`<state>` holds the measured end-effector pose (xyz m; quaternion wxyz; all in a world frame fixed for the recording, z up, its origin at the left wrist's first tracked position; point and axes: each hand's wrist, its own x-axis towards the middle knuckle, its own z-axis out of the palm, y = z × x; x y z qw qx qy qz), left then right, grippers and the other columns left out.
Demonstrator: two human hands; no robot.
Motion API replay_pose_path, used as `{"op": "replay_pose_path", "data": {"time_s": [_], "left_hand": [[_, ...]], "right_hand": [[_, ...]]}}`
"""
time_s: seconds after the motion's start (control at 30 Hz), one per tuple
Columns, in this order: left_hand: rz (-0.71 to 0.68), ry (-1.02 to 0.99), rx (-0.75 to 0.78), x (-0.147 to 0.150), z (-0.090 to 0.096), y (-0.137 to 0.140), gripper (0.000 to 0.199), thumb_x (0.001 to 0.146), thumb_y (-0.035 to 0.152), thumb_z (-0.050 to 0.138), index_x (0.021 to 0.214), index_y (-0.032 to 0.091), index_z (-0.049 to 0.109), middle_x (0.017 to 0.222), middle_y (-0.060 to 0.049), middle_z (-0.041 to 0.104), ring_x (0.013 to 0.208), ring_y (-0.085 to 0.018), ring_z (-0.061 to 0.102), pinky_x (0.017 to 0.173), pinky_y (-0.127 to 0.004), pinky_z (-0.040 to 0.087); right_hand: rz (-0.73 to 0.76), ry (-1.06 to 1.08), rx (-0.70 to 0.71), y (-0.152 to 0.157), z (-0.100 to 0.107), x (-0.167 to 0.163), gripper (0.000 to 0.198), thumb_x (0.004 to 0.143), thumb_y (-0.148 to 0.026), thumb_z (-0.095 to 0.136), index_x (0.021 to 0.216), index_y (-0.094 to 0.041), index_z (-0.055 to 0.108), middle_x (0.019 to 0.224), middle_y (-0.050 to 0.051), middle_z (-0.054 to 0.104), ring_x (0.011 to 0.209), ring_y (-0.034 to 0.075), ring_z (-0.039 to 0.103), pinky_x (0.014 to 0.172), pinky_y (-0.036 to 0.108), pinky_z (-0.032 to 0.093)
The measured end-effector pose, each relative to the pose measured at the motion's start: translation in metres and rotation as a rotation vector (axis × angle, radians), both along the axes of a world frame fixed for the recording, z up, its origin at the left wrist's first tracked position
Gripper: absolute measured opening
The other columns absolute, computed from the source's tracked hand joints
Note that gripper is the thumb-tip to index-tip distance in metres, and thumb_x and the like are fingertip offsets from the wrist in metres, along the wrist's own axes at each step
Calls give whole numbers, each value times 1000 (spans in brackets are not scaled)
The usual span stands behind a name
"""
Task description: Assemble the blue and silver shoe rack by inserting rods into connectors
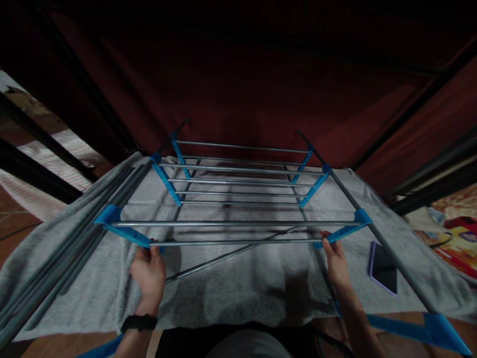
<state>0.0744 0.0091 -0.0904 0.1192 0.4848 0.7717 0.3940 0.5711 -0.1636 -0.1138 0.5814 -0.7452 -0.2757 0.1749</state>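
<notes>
A partly built shoe rack of grey metal tubes and blue plastic brackets lies over a grey cloth in front of me. My left hand [149, 272] is closed at the lower end of the left blue bracket [128, 233], where a thin crossbar [238, 242] meets it. On the other side, my right hand [335, 259] pinches the lower end of the right blue bracket [343, 231] at that crossbar's far end. Just above runs a second crossbar [234, 223] between both brackets. One loose tube [223, 257] lies slanted on the cloth beneath.
Several loose grey tubes [80, 233] lie at the left on the grey cloth [242, 293]. A phone [383, 268] rests at the right, outside the rack's side tube [395, 253]. Behind stands a dark red panel [238, 94] with black bars.
</notes>
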Motion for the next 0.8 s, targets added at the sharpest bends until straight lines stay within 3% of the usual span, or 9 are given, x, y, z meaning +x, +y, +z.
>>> {"op": "replay_pose_path", "data": {"time_s": [0.2,0.4,0.57,0.7,0.8], "left_hand": [[65,72,-23,4,-2,1,24,86,42,44,72,23,43,61,-2,46,63,-26,54,65,-38,38],[43,11,-56,6,1,-1,20,88,38,47,82,20,54,67,-4,54,71,-27,60,72,-40,46],[-116,-216,93,4,-1,-11,35,90,36,50,117,15,59,101,-11,69,95,-27,67,88,-37,53],[-171,-206,165,8,0,-19,44,97,37,42,133,13,56,138,-17,61,128,-29,57,111,-40,43],[-147,-197,139,12,1,-22,51,100,38,36,139,9,52,145,-21,55,134,-32,53,113,-44,40]], "right_hand": [[-13,-3,1,1,-1,-4,57,82,-64,60,121,-23,61,132,12,62,126,30,53,116,50,33],[-31,-41,0,0,2,-5,57,82,-62,60,122,-22,63,131,12,63,129,31,51,117,51,31],[-24,29,-10,-3,3,-6,60,80,-57,61,131,-26,61,139,7,60,137,29,47,120,46,27],[-26,-18,-33,-4,4,-12,62,84,-58,58,138,-27,56,147,7,54,140,28,45,122,44,26],[-29,-22,-1,-2,4,-17,66,84,-58,58,142,-26,52,147,9,54,140,28,45,122,44,28]]}}
